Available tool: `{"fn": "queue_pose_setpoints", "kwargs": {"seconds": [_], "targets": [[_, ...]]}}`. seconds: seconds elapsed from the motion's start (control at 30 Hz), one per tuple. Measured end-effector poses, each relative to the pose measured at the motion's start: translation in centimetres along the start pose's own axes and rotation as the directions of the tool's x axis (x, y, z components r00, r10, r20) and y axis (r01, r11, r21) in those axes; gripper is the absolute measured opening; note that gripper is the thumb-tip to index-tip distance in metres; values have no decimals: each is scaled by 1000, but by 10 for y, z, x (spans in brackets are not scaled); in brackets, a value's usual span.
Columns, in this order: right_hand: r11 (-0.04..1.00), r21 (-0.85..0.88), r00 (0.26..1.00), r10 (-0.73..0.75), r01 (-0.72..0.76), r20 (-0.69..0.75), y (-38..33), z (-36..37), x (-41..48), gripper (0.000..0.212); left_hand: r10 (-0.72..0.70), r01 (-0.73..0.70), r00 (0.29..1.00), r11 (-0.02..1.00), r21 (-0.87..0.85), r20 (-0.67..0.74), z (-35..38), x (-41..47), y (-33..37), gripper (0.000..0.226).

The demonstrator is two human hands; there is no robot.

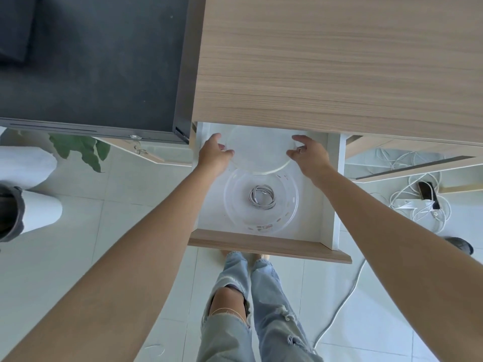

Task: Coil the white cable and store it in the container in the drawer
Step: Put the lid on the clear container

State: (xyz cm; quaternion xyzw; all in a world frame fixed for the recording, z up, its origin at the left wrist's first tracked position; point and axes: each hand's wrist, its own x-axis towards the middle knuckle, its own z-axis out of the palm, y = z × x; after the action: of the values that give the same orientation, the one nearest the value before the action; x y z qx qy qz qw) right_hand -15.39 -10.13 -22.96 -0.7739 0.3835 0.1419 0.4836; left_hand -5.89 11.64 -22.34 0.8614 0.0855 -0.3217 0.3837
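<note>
Cable coiled, already inside container in drawer. Left hand and right hand pinching lid at opposite edges. Next, probably: lower lid level onto container, press shut.

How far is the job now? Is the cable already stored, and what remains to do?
Done: the white cable lies coiled inside the clear container in the open drawer. In hand: the left hand and right hand hold the round lid at its two sides, behind the container and not yet on it. Left: probably setting the lid on and closing the drawer.
</note>
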Motion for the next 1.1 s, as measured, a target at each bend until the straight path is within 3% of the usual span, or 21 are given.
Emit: {"fn": "queue_pose_setpoints", "kwargs": {"seconds": [0.07, 0.27, 0.43, 0.53, 0.9, 1.03, 1.1], "targets": [[999, -32, 999, -31, 31, -12, 1, -4, -15, 50, -29, 31, 998, 999, -32, 53, -4, -13, -4, 68], [983, -156, 995, -93, 97, 33, 24, 0, -76, 61, -114, 119, 988, 992, -41, 109, -2, -70, -30, 49], [982, -182, 997, -38, 50, 66, 40, 8, -101, 65, -187, 195, 977, 978, -73, 103, 6, -87, -47, 50], [988, -153, 998, -2, 11, 58, 47, 12, -108, 65, -208, 222, 971, 968, -120, 119, 11, -90, -51, 39], [995, -99, 999, -24, 21, -27, 43, 6, -91, 66, -4, 4, 1000, 1000, -5, -26, 17, -82, -35, 52], [978, -206, 996, -44, 27, -76, 41, 9, -96, 67, 55, -50, 997, 995, 86, -52, 19, -83, -35, 54], [949, -313, 989, -67, 22, -133, 39, 11, -101, 66, 82, -60, 992, 975, 213, -96, 21, -87, -34, 53]]}}
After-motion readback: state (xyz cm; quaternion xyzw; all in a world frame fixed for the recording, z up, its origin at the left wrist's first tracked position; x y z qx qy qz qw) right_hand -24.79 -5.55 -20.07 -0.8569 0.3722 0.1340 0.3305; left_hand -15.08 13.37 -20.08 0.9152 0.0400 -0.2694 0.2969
